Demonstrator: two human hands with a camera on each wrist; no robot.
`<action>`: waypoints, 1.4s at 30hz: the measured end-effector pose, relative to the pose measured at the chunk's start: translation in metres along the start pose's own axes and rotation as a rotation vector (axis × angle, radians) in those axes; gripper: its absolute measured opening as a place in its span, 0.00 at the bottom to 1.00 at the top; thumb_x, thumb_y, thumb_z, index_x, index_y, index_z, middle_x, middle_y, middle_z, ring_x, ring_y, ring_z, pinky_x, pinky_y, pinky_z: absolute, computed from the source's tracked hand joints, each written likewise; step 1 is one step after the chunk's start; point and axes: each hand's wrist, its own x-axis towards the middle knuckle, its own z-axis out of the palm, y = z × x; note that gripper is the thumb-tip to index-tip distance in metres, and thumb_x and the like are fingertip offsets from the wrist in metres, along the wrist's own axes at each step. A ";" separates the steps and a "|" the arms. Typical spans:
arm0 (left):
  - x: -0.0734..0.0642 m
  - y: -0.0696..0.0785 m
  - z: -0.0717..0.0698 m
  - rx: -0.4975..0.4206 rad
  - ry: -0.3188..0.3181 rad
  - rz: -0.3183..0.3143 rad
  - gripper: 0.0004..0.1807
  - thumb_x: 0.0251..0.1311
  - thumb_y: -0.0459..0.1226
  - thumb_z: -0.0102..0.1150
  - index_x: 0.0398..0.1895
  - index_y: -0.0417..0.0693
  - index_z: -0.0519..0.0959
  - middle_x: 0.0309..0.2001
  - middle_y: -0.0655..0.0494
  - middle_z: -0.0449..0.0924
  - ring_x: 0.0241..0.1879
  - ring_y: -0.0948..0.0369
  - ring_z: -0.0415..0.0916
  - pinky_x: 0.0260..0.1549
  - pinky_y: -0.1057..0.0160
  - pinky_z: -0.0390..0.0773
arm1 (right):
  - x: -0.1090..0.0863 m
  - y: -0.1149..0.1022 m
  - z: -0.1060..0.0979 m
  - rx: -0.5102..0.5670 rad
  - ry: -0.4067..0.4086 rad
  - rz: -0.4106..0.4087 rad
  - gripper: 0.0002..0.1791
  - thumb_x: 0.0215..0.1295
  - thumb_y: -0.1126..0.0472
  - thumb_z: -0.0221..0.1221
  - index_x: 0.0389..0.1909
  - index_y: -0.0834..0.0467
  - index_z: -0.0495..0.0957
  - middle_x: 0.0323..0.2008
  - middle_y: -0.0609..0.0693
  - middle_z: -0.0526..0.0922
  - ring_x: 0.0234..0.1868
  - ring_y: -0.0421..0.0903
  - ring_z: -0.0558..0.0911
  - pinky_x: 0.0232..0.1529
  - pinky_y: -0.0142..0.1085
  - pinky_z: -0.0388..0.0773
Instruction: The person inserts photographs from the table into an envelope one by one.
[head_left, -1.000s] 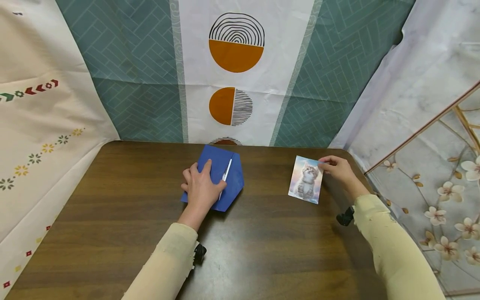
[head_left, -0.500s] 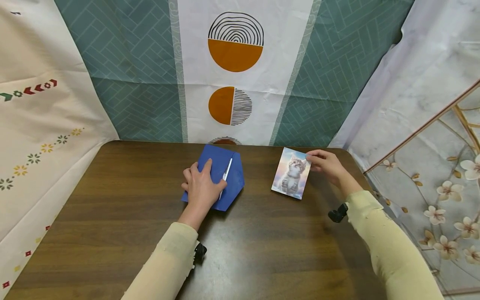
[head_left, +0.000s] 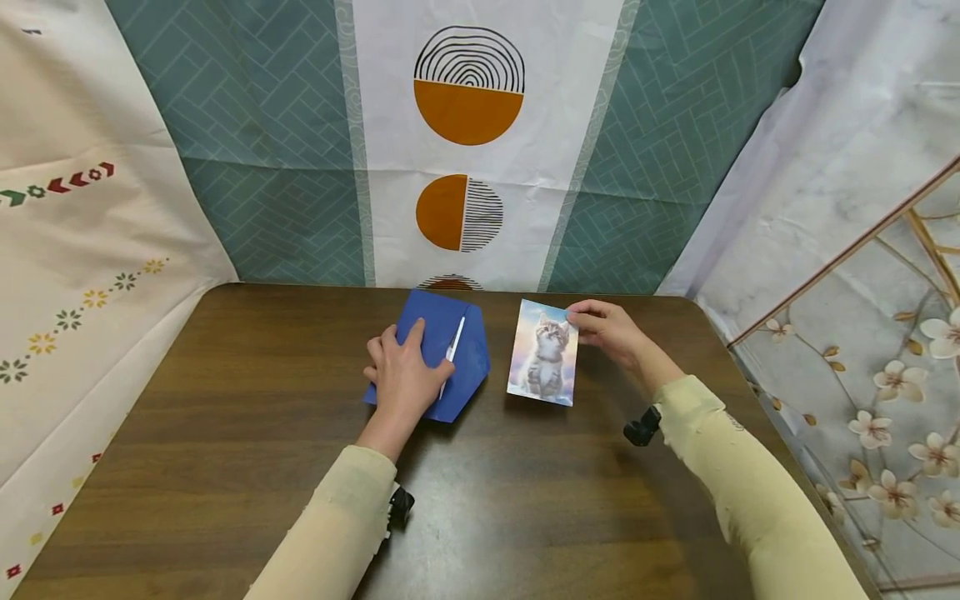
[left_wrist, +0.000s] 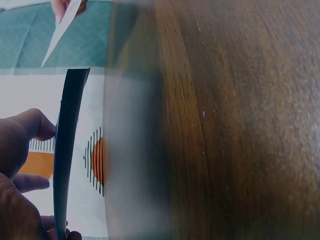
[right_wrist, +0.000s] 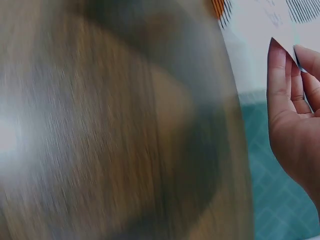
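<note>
My left hand (head_left: 405, 375) holds a blue envelope (head_left: 472, 367) by its left part, its pointed flap toward the right. A narrow whitish slit runs along the envelope near my thumb. From the left wrist, the envelope (left_wrist: 67, 150) appears edge-on, with the thumb on one side and fingertips showing past its lower end. To its right, a glossy card (head_left: 543, 354) with a kitten picture faces up, a small gap apart from the flap. My right hand (head_left: 607, 329) pinches this card at its upper right corner between thumb and fingers.
Both hands work over a brown wooden table (head_left: 480, 508). A patterned green and white curtain (head_left: 480, 158) hangs behind its far edge. Printed cloths flank it, a cream one (head_left: 90, 275) at left and a floral one (head_left: 892, 400) at right.
My right hand has carried the kitten card leftward, much closer to the envelope. The left hand and the envelope have stayed in place.
</note>
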 end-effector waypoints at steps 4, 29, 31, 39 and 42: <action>-0.001 0.000 0.000 -0.007 0.000 -0.003 0.43 0.62 0.47 0.71 0.81 0.51 0.68 0.78 0.31 0.57 0.75 0.34 0.50 0.57 0.27 0.62 | 0.006 -0.001 0.022 0.015 -0.055 0.008 0.06 0.80 0.62 0.61 0.50 0.58 0.83 0.43 0.47 0.82 0.40 0.42 0.81 0.46 0.35 0.84; -0.002 0.003 0.002 -0.023 -0.009 0.004 0.43 0.63 0.48 0.69 0.82 0.50 0.68 0.78 0.30 0.56 0.75 0.34 0.49 0.58 0.25 0.61 | 0.028 0.006 0.093 -0.095 -0.246 0.027 0.08 0.76 0.67 0.62 0.50 0.64 0.85 0.41 0.51 0.84 0.43 0.47 0.84 0.45 0.41 0.86; -0.002 0.004 0.002 -0.021 -0.012 0.002 0.44 0.63 0.48 0.69 0.82 0.50 0.68 0.79 0.30 0.56 0.75 0.34 0.49 0.59 0.25 0.60 | 0.029 0.005 0.096 -0.093 -0.237 0.029 0.08 0.76 0.68 0.62 0.50 0.65 0.84 0.41 0.51 0.84 0.43 0.46 0.84 0.44 0.40 0.86; -0.001 0.004 0.003 -0.014 -0.011 0.010 0.44 0.62 0.49 0.69 0.81 0.49 0.68 0.78 0.30 0.56 0.75 0.34 0.49 0.59 0.25 0.61 | 0.035 0.002 0.105 -0.019 -0.167 -0.013 0.10 0.76 0.68 0.62 0.52 0.68 0.83 0.41 0.51 0.85 0.42 0.45 0.85 0.43 0.38 0.86; -0.001 0.004 0.003 -0.013 -0.012 0.012 0.44 0.63 0.49 0.70 0.81 0.49 0.68 0.78 0.30 0.56 0.75 0.34 0.50 0.60 0.25 0.61 | 0.038 0.002 0.110 0.008 -0.137 -0.033 0.10 0.76 0.69 0.63 0.52 0.69 0.83 0.40 0.50 0.86 0.41 0.44 0.86 0.43 0.37 0.87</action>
